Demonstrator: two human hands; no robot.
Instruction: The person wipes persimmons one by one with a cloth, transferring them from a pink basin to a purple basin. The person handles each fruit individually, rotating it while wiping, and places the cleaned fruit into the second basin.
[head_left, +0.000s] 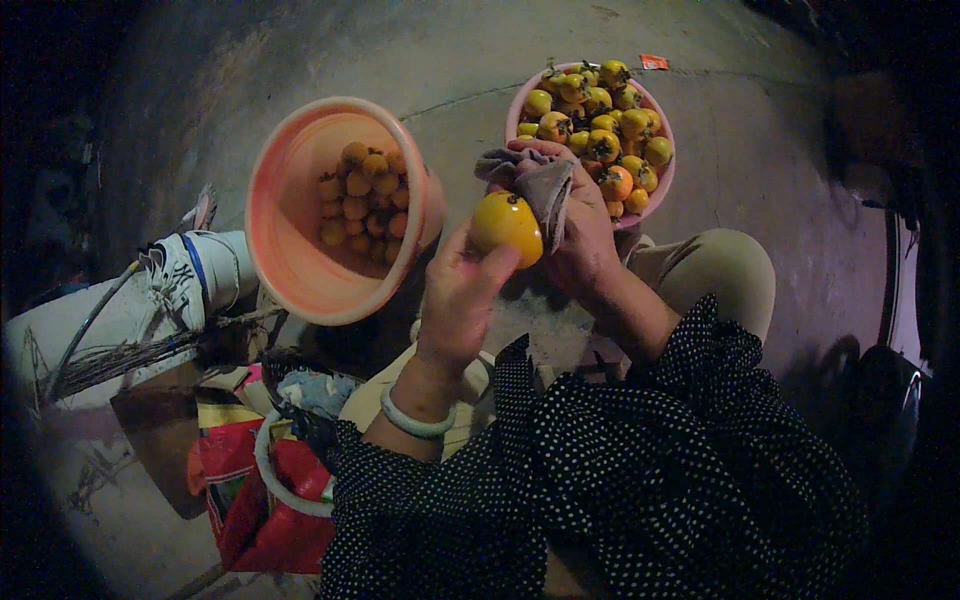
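A shiny yellow-orange persimmon (506, 227) sits in my left hand (463, 300), with the thumb across its lower side and a dark stem spot on top. My right hand (589, 236) grips a crumpled grey-purple cloth (546, 189), which lies against or very close to the fruit's right side. Just beyond my right hand, a pink basin (666, 201) is heaped with yellow and orange persimmons (603, 144), many with dark calyxes. To the left a tall orange plastic tub (262, 247) holds several orange persimmons (367, 195) at its bottom.
White sneakers (176, 277) and a twig broom (127, 360) lie at the left by a pale cylindrical object (225, 262). Below them are a red printed bag (277, 510) and a pale ring-shaped handle or rim (274, 465). A small orange wrapper (654, 62) lies on the concrete floor (465, 45).
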